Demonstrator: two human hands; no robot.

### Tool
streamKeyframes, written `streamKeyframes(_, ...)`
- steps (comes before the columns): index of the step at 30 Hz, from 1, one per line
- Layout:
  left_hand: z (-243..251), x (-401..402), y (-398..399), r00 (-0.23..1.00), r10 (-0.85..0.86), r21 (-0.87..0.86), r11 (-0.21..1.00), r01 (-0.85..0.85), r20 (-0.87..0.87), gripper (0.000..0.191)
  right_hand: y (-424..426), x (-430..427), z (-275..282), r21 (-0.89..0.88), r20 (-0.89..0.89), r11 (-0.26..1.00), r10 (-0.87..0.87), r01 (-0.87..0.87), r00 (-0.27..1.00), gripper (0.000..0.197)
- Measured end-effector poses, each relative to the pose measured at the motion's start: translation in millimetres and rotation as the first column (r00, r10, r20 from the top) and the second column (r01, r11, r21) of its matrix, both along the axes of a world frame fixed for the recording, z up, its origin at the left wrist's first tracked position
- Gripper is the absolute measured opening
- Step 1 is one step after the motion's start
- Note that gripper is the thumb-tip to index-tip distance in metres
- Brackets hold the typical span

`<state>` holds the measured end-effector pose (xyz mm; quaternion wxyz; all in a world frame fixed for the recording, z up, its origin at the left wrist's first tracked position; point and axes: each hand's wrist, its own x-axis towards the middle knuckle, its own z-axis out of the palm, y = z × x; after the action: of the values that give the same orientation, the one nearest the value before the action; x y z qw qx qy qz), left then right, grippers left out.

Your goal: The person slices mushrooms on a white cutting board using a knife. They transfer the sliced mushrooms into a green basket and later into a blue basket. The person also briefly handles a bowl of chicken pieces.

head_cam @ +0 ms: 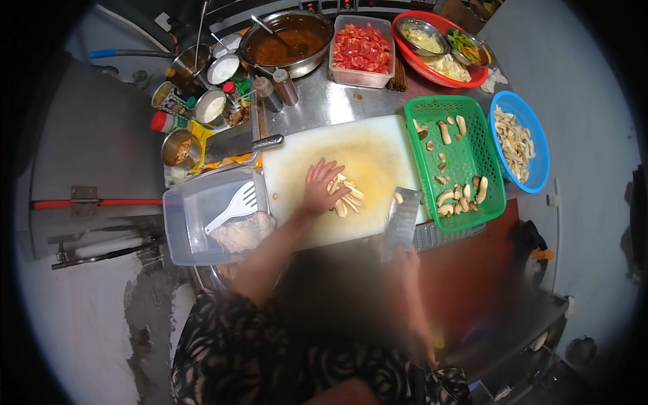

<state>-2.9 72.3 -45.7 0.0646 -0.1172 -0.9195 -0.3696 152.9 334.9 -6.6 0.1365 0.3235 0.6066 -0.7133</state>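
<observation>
My left hand [324,190] lies with spread fingers against a pile of sliced mushroom strips [348,198] on the white cutting board [288,152]; whether it grips any is not clear. In my right hand [406,255], at the board's lower right edge, is a cleaver [402,217] with a small mushroom piece [399,197] on its blade. Right of the board, a green plastic basket [428,202] holds whole and cut king oyster mushrooms [482,190]. Beside it, a blue colander [540,152] contains sliced mushrooms [511,142].
A second cleaver [228,144] rests left of the board. Below it, a clear plastic bin [177,228] holds a white slotted turner [235,205]. Behind stand squeeze bottles [285,87], a steel bowl of sauce [304,68], a tub of chopped tomatoes [362,48] and a red basket [420,63].
</observation>
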Motion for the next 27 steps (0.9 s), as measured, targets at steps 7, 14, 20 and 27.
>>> streamKeyframes(7, 10, 19, 12, 0.996, 0.062, 0.097, 0.994, -0.055, -0.066, 0.059, -95, -34, -1, -0.097, 0.033, 0.969, 0.231, -0.227, 0.972, 0.011)
streamKeyframes(14, -4, 15, 16, 0.965, 0.253, 0.364, 0.907, -0.211, -0.071, 0.048, -150, -59, -14, -0.073, -0.233, 0.958, 0.253, -0.277, 0.939, 0.013)
streamKeyframes(20, 31, -6, 49, 0.938, 0.344, 0.456, 0.829, -0.324, 0.04, 0.044, -105, -90, 11, 0.02, -0.341, 0.939, 0.329, -0.343, 0.88, 0.021)
streamKeyframes(27, 119, -82, 211, 0.99, 0.085, 0.625, 0.78, 0.005, -0.113, 0.044, 40, -138, 97, 0.178, -0.346, 0.967, 0.233, -0.18, 0.909, 0.021)
